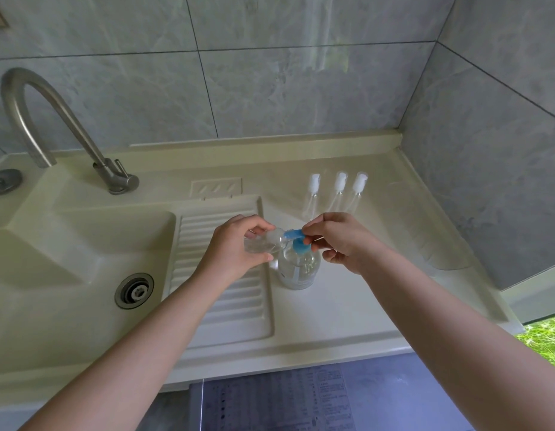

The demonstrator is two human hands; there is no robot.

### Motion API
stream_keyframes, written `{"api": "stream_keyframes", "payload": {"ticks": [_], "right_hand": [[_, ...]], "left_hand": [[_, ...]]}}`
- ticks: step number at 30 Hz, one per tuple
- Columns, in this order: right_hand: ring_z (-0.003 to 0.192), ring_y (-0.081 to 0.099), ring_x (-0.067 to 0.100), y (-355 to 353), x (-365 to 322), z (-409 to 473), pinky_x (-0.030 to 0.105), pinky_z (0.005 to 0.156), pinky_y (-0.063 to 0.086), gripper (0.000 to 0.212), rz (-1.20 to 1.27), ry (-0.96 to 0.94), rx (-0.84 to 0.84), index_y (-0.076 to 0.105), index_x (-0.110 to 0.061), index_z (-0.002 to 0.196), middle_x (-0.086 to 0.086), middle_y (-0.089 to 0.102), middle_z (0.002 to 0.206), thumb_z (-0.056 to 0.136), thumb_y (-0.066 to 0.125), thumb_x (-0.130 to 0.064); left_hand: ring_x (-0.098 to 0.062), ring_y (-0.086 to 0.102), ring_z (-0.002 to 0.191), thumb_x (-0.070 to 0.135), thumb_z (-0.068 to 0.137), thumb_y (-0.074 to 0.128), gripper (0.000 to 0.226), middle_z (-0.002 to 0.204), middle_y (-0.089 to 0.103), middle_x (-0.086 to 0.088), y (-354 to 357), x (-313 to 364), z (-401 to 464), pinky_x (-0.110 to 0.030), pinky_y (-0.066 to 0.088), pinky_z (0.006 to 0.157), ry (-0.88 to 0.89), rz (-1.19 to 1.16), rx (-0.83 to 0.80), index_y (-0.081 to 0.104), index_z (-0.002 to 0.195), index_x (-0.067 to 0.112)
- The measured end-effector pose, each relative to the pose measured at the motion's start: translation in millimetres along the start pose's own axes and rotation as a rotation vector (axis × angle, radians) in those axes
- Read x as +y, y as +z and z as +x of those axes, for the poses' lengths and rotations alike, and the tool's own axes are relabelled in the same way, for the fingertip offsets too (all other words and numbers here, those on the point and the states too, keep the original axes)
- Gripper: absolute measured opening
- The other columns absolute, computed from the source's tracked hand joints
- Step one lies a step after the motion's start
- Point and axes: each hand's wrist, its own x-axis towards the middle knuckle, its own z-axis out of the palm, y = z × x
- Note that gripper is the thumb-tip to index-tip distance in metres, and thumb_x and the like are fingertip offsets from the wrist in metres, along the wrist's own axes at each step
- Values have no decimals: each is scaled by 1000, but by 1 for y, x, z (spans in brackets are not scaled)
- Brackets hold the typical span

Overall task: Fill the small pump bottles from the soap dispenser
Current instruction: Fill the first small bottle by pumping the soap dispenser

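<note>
Head view: both hands meet at the centre of the frame, over the cream counter.
Left hand [238,244]: fingers and thumb curl round a small clear bottle [263,242], which it holds tilted almost on its side, open mouth toward the right.
Small bottle's mouth: it sits right at the tip of the blue pump spout [293,234]; whether the two touch I cannot tell.
Right hand [341,241]: thumb and forefinger pinch the back end of the blue pump head, the other fingers loosely curled below.
Soap dispenser [298,269]: clear and round-bodied, it stands upright on the counter [347,306] just under both hands, at centre frame, right of the ribbed drainboard.
Pump tops [338,185]: three white pump heads with clear dip tubes lie side by side in the upper right of centre, behind the hands and apart from them.
Drainboard [226,300]: ribbed, it lies under the left wrist, between dispenser and basin.
Sink basin [67,275]: at left of frame, with a metal drain [134,290] in its floor.
Tap [52,126]: a brushed-metal gooseneck at upper left, arching over the basin.
Wall [270,88]: grey marbled tiles fill the upper frame and the right side.
</note>
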Motion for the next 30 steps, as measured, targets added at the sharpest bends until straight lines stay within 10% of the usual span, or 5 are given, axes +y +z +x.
{"api": "stream_keyframes", "payload": {"ticks": [30], "right_hand": [[59,56,12,3,5,0,22,50,33,5,69,-10,15,65,-12,89,3,70,73,92,63,-9]], "left_hand": [[-3,66,95,9,64,91,52,101,70,11,0,0,-2,0,40,84,-1,-90,11,72,108,29]]}}
